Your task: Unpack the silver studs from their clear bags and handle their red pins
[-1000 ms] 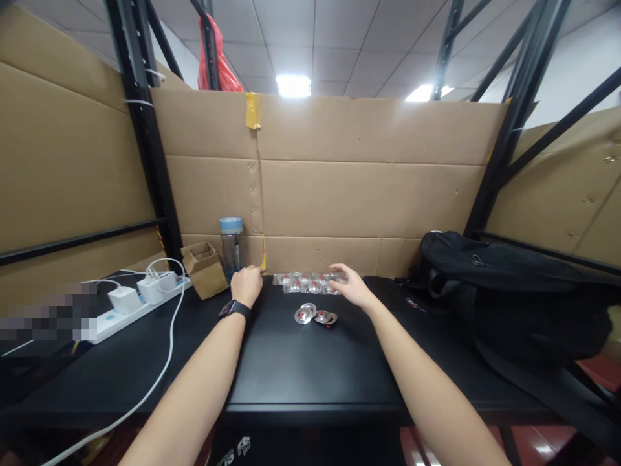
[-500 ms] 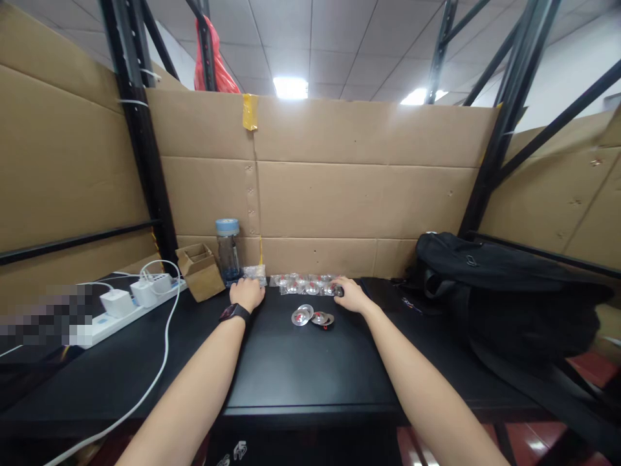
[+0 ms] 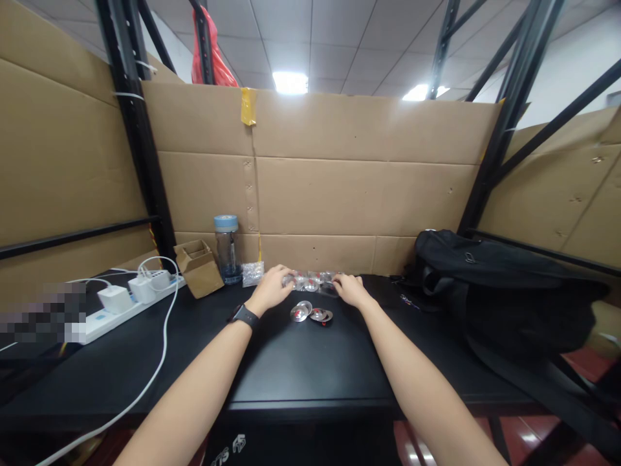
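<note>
Along the back of the black tabletop lies a row of clear plastic packets (image 3: pixel 310 283) with shiny round pieces and red spots inside. My left hand (image 3: pixel 274 288), a dark watch on its wrist, curls its fingers round the left end of the row. At the right end, my right hand (image 3: pixel 351 288) has bent fingers closed against the packets; its fingertips are partly hidden. In front of both hands lie several loose silvery discs with red marks, in a left pair (image 3: pixel 299 313) and a right pair (image 3: pixel 318 314), each overlapping.
To the left stand a blue-lidded bottle (image 3: pixel 227 249), an open cardboard box (image 3: pixel 198 268) and a small clear bag (image 3: pixel 253 273). A white power strip (image 3: pixel 104 322) with a trailing cable is farther left. A black backpack (image 3: pixel 509 278) lies right; cardboard walls (image 3: pixel 315 194) enclose the back.
My left hand has moved right, from beside the small clear bag to the left end of the packet row. My right hand stays at the right end. The view has shifted slightly.
</note>
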Tool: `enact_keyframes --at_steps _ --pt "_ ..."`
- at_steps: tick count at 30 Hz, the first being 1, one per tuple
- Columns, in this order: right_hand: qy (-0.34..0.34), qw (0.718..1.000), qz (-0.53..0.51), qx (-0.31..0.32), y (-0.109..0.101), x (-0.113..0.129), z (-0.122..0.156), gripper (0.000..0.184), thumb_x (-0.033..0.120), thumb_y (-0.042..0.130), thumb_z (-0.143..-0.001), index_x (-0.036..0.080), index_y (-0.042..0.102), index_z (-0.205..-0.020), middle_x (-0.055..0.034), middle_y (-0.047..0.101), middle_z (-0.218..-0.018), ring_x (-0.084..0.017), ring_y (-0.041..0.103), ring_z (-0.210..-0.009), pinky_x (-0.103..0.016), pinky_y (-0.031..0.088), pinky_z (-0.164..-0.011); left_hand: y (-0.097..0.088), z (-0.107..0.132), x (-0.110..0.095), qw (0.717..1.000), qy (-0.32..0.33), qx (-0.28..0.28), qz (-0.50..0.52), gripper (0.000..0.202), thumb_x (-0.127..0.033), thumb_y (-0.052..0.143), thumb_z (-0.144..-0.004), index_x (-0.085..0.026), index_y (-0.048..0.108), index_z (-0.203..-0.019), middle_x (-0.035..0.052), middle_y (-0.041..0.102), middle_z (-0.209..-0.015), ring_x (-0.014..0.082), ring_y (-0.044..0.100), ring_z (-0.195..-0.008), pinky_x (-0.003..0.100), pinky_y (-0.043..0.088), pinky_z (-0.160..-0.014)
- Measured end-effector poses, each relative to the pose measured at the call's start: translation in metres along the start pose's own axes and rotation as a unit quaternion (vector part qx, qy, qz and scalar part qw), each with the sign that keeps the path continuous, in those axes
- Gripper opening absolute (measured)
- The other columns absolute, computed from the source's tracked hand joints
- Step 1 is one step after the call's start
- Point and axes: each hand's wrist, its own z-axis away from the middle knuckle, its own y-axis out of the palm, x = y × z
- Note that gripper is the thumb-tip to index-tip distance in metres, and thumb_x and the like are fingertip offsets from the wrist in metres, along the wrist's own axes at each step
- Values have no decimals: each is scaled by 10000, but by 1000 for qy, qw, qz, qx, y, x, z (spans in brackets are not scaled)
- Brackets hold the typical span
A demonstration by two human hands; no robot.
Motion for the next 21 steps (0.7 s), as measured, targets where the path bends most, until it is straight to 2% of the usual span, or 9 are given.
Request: enact_keyframes --at_steps 3,6,9,12,15,19,21 --pt "-1 1000 -5 -15 -8 -2 1 218 254 516 -936 209 729 -954 -113 742 -1051 -243 665 -1002 -316 418 -833 7 0 -18 994 75 24 81 292 -246 558 -886 -228 651 -1161 70 654 -1158 231 607 -1104 359 460 -1008" --pt "4 999 -10 -30 -16 -7 1 196 244 536 -922 200 727 -929 -117 737 -1052 -234 667 -975 -289 430 -790 10 1 -29 989 102 34 102 299 -215 562 -878 -228 653 -1162 73 655 -1165 232 602 -1123 371 453 -1027" --pt "-25 998 -54 -33 -28 -13 3 181 230 550 -909 185 724 -890 -91 751 -952 -203 675 -879 -272 445 -785 10 2 -33 987 110 51 108 281 -206 569 -872 -219 664 -1136 75 670 -1152 231 612 -1117 372 459 -1024" --pt "-66 987 -144 6 -42 -17 7 171 255 569 -892 166 711 -860 -57 738 -801 -174 662 -726 -257 458 -709 10 2 -31 987 106 60 106 261 -209 574 -869 -211 678 -1108 79 690 -1149 236 626 -1115 376 464 -1024" --pt "-80 979 -184 31 -55 -15 13 183 288 579 -876 162 706 -839 -34 713 -722 -159 635 -652 -247 446 -642 11 3 -30 987 99 68 104 254 -206 578 -864 -214 690 -1092 73 710 -1154 239 641 -1110 380 467 -1025" --pt "-98 974 -204 5 -65 -11 17 205 321 581 -874 167 710 -837 -32 708 -735 -156 623 -656 -252 445 -642 13 3 -31 984 102 78 122 236 -219 583 -868 -212 697 -1074 71 727 -1137 238 661 -1085 368 486 -1002" --pt "-104 970 -220 -26 -67 -9 16 222 344 578 -881 169 709 -838 -35 708 -750 -157 615 -664 -257 449 -648 14 3 -33 981 92 74 151 256 -263 577 -896 -214 680 -1125 78 721 -1157 236 662 -1091 364 492 -1000"
